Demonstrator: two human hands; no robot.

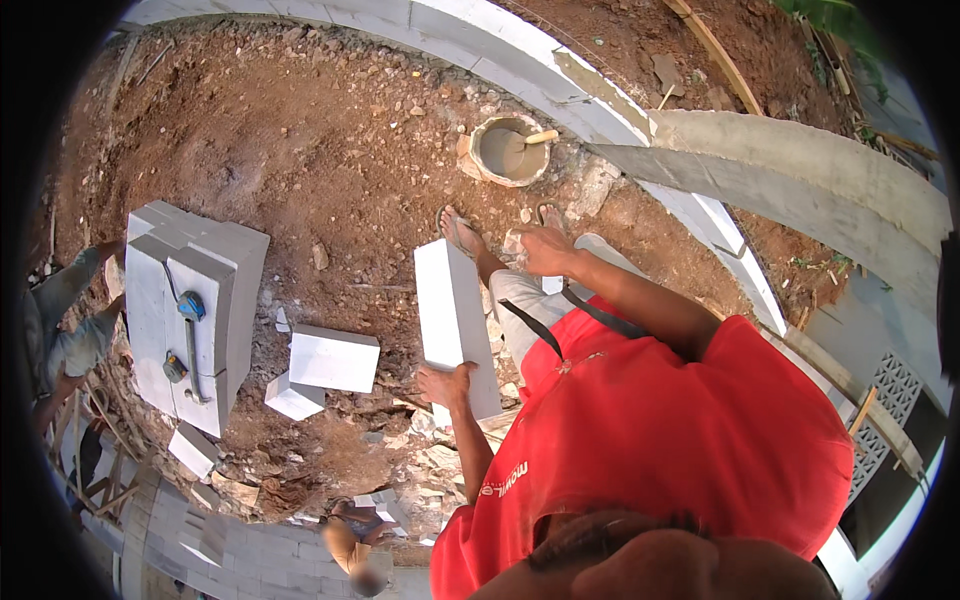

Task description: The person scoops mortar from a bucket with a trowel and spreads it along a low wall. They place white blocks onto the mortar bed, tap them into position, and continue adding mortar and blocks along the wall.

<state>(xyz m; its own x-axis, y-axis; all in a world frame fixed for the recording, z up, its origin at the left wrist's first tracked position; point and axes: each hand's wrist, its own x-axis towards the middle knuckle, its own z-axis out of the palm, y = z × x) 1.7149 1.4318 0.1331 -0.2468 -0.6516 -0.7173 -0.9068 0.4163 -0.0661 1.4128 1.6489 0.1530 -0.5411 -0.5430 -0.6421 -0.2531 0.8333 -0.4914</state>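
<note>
grasping the near end of a long white block [447, 305], the left hand [447, 385] holds it beside the person's left leg, over reddish stony soil [350, 180]. the right hand [545, 250] is curled near the feet; i cannot tell whether it grips anything. white lettering marks the red shirt [680, 430]. a blue tape measure [190, 306] lies on stacked blocks [237, 300].

Reddish stony soil [330, 200] underfoot; low grey block wall [500, 58]; concrete beam [780, 190]; bright daylight
</note>
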